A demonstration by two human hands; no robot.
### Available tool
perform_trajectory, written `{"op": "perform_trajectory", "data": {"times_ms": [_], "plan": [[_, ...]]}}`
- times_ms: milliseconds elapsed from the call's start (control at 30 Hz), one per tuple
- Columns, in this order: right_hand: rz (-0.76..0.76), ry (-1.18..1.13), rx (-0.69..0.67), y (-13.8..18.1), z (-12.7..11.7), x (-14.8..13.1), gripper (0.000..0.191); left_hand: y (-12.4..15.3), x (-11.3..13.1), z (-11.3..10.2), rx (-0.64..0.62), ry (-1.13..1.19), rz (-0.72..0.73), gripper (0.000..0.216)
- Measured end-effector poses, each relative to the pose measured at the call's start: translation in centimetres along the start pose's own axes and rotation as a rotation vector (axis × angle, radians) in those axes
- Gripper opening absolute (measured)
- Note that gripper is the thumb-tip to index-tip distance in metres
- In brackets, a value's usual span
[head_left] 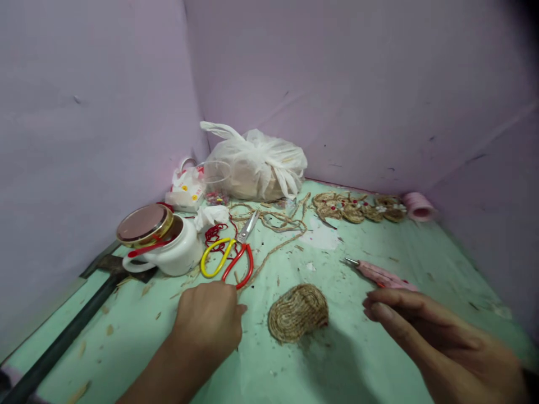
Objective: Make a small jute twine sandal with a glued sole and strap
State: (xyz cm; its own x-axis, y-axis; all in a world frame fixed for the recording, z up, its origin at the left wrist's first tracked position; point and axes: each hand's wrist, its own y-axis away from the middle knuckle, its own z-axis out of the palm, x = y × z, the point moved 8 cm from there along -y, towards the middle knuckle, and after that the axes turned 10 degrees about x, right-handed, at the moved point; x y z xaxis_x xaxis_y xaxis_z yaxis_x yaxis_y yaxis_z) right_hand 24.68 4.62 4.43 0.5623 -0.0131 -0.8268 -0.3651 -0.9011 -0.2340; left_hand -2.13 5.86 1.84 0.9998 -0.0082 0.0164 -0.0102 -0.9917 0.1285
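Observation:
On the green tabletop lies a coiled oval twine piece (pixel 298 313), between my two hands. My left hand (pixel 208 320) is closed in a fist, right by the red handle of a pair of scissors (pixel 243 238) and the near end of a length of twine (pixel 275 247). Its fingers curl under, so what they hold is hidden. To the right, my right hand (pixel 438 336) has its fingers stretched out, thumb close to the fingertips, with nothing visible between them. Just beyond those fingers lies a pink tool with a pointed metal tip (pixel 381 275), partly covered by the hand.
At left stand a white mug (pixel 183 252) with a gold-rimmed round lid (pixel 143 224) and a dark-handled hammer (pixel 80 320). A tied plastic bag (pixel 261 168), red yarn (pixel 215 235), a clear cup (pixel 217 182), decorated twine pieces (pixel 357 206) and a pink spool (pixel 419 206) line the back.

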Motion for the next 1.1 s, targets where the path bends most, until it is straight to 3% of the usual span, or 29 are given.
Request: {"op": "perform_trajectory", "data": {"times_ms": [100,200,267,367,433,500,633,700,800,933,1000,1100], "plan": [[-0.109,-0.033,-0.039,-0.2,1.0,-2.1,0.019,-0.1,0.2,0.0,0.003,0.058,0.024,0.028],[-0.316,-0.039,-0.159,0.0,2.7,-4.9,0.016,0.1,1.7,-0.8,0.143,0.321,0.051,0.031],[-0.51,-0.06,-0.282,0.7,4.2,-7.1,0.027,0.4,3.2,-1.4,0.2,0.573,0.116,0.031],[-0.767,-0.05,-0.516,2.6,6.5,-9.0,0.049,0.5,5.7,-1.6,0.107,0.939,0.221,0.028],[-0.811,-0.005,-0.611,3.2,7.4,-8.8,0.055,0.4,7.0,-1.2,-0.026,1.121,0.248,0.026],[-0.782,0.042,-0.616,2.9,7.6,-7.9,0.052,0.2,7.8,-1.0,-0.092,1.171,0.241,0.026],[-0.776,0.082,-0.545,2.4,6.6,-6.6,0.04,-0.7,8.0,-1.2,0.005,1.101,0.153,0.021],[-0.781,0.082,-0.497,2.1,5.9,-6.2,0.037,-0.8,8.3,-1.2,-0.018,1.146,0.149,0.021],[-0.691,-0.004,-0.263,0.6,3.4,-5.6,0.031,-1.5,7.5,-1.8,0.049,1.166,0.19,0.027],[-0.319,-0.182,0.104,-1.6,-0.4,-2.6,0.017,-3.1,4.4,-2.5,0.302,0.948,0.109,0.021],[-0.098,-0.281,0.135,-1.8,-0.6,-0.8,0.012,-3.7,4.4,-1.9,0.277,0.929,0.09,0.018],[0.128,-0.595,0.013,-1.2,1.0,-0.1,0.01,-3.6,6.4,-2.3,0.267,0.999,0.216,0.025]]}}
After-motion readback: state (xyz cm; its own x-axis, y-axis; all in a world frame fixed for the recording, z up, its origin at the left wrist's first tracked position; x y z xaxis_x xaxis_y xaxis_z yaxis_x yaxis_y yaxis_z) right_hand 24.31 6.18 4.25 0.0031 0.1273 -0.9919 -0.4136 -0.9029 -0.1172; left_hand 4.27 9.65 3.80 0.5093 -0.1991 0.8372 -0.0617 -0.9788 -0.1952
